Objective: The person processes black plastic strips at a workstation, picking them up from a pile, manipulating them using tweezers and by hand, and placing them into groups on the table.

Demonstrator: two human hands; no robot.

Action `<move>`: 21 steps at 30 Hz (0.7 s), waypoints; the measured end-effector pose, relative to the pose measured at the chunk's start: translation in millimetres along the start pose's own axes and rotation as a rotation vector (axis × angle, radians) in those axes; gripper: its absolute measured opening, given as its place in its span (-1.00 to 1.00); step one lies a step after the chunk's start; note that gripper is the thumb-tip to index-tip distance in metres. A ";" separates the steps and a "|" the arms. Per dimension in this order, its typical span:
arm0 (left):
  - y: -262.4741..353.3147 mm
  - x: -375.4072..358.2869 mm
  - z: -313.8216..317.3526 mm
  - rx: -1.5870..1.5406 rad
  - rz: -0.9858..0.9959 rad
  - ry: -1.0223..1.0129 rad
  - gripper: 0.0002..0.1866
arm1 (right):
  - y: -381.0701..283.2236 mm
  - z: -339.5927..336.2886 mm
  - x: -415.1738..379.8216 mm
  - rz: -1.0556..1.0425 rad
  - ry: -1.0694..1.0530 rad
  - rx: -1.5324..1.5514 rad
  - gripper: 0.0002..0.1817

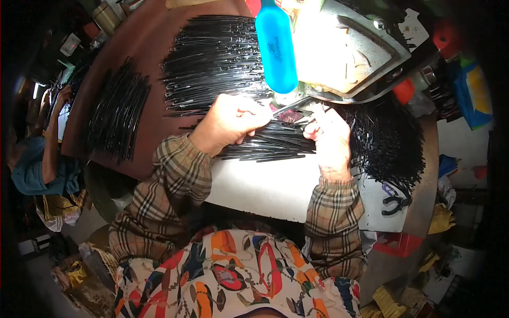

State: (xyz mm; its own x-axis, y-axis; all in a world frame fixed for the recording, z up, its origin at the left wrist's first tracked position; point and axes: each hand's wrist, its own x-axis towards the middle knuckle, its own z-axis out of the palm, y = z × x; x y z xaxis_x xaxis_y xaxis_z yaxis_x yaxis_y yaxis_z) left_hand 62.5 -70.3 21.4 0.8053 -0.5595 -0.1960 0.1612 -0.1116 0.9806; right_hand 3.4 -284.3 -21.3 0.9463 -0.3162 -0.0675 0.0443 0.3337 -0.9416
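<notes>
My left hand point(233, 121) is closed in a pinch on one end of a thin black strip point(289, 108) that slants up to the right. The strip's far end lies at the metal part of a machine point(366, 63), under a bright light. My right hand point(331, 137) has its fingers curled together just right of that spot; what they grip is too small and glaring to make out. Below and between both hands lies a loose pile of black strips point(262, 143) on a white work surface point(254, 188).
A blue oblong object point(277, 50) hangs above the hands. Long black strips point(212, 63) cover the brown table behind, with another bundle point(117, 111) at left. Bent black pieces point(387, 143) heap at right, near black-handled pliers point(396, 204). Another person point(45, 164) works at far left.
</notes>
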 end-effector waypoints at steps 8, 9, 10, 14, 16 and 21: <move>-14.3 21.3 5.0 -0.253 0.137 -0.047 -0.84 | 1.1 -5.1 0.3 -0.022 -0.040 0.038 -0.78; -15.0 22.6 5.9 -0.262 0.161 -0.052 -0.84 | 1.5 -4.2 1.0 -0.019 -0.019 0.019 -0.79; -15.1 24.1 6.4 -0.247 0.142 -0.048 -0.84 | 1.1 -2.6 0.4 -0.031 -0.005 0.021 -0.78; -9.7 23.7 10.5 -0.226 0.098 -0.032 -0.79 | 1.4 -0.7 0.0 -0.063 0.018 0.026 -0.78; -8.1 23.2 12.1 -0.236 0.102 -0.029 -0.80 | 1.0 0.1 -0.3 -0.072 0.016 0.030 -0.78; -11.1 24.7 15.5 -0.178 0.191 0.022 -0.88 | 1.0 2.5 -2.1 -0.081 0.030 0.061 -0.80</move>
State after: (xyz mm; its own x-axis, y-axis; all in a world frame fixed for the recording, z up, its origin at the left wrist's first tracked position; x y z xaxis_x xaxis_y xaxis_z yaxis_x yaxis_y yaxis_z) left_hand 71.8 -95.6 5.7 0.8429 -0.5381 -0.0091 0.1011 0.1417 0.9847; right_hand 2.3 -281.1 -21.2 0.9288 -0.3705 -0.0030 0.1403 0.3592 -0.9227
